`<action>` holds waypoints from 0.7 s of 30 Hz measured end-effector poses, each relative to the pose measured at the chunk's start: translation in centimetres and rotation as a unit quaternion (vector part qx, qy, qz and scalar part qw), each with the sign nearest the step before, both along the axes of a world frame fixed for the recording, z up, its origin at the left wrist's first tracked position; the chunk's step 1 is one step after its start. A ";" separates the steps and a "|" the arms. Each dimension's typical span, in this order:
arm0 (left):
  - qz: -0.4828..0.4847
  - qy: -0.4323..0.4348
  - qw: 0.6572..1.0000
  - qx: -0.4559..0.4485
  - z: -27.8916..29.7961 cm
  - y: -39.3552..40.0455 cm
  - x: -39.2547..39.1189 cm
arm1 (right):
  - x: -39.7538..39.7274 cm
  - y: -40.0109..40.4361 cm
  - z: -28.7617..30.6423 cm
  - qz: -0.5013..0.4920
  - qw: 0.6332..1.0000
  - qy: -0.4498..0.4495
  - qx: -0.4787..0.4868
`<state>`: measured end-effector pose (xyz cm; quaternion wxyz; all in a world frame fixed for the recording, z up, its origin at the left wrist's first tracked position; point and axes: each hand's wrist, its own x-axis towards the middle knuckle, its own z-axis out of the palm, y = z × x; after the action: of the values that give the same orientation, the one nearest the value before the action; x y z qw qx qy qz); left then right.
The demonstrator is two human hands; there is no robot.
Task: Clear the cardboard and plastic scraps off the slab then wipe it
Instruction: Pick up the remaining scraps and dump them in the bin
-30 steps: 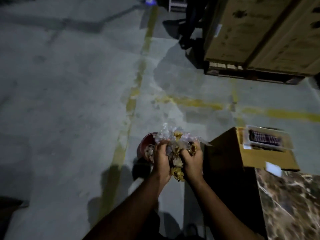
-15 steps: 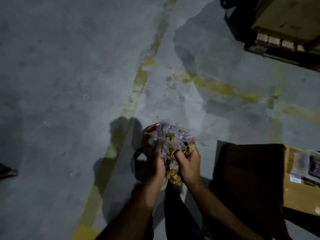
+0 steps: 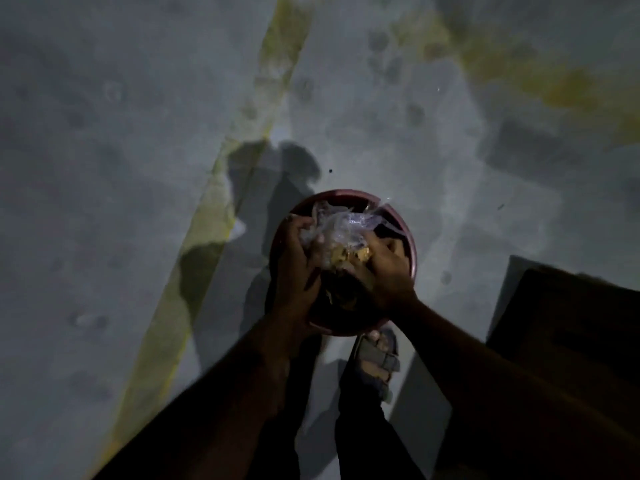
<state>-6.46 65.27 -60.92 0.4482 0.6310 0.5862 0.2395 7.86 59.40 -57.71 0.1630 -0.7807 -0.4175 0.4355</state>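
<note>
Head view: left hand (image 3: pixel 298 268) and right hand (image 3: pixel 384 268), 2 grips on scrap bundle (image 3: pixel 341 233) above red bin (image 3: pixel 410 244); loose plastic may spill past rim.

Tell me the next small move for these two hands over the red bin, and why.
Probably open both hands and let the scraps drop. The left hand and right hand grip the plastic and cardboard bundle right over the mouth of the red bin, at about rim level, so it should fall inside. The slab is out of view and not yet wiped.
</note>
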 end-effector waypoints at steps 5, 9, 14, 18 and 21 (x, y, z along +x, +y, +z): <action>-0.207 0.089 0.974 -0.024 -4.9 0.9 -1.1 | -0.1 0.0 -6.5 0.047 0.997 -0.041 -0.053; -0.373 0.321 0.870 -0.033 -8.7 0.4 -0.8 | -0.3 0.2 -10.0 0.137 0.987 -0.022 -0.077; -0.403 0.370 0.836 -0.044 -8.6 0.2 0.0 | 0.3 -1.7 -14.0 0.253 0.953 -0.120 -0.114; -0.361 0.274 0.885 -0.107 -4.7 0.1 0.4 | 1.1 -1.5 -8.4 0.196 0.968 -0.115 -0.103; -0.366 0.305 0.877 -0.070 -0.6 -0.3 -0.9 | 1.2 -2.1 -3.3 0.192 0.963 -0.167 -0.086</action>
<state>-7.37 65.00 -61.51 0.3458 0.8093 0.4363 -0.1872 9.11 57.33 -61.05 -0.0640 -0.7587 -0.5418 0.3561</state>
